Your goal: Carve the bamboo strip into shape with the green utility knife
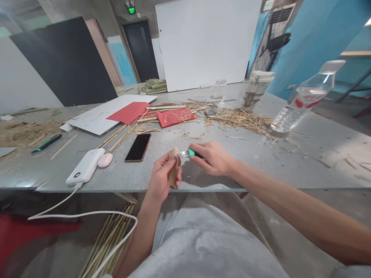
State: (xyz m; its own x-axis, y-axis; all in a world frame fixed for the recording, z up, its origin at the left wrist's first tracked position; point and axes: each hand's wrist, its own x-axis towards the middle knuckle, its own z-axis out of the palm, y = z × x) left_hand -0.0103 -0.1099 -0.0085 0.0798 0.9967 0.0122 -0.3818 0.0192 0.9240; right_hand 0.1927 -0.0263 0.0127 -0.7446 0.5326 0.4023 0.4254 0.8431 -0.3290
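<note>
My left hand (161,178) is wrapped around a small tan wooden block (174,170), held upright close to the table's front edge. In my right hand (213,157) is a utility knife (191,153) with a green and black handle. Its short blade points left and meets or nearly meets the block's upper right side; the exact contact is too small to tell. Left of the block, a dark phone (138,147) lies flat on the grey table (214,181).
A white power bank (85,166) with a trailing cable lies at left, by a pink round object (105,160). Another green and black knife (46,143) is farther left. Red paper (176,116), straw shavings (243,119), a cup (257,90) and a water bottle (304,98) stand or lie behind.
</note>
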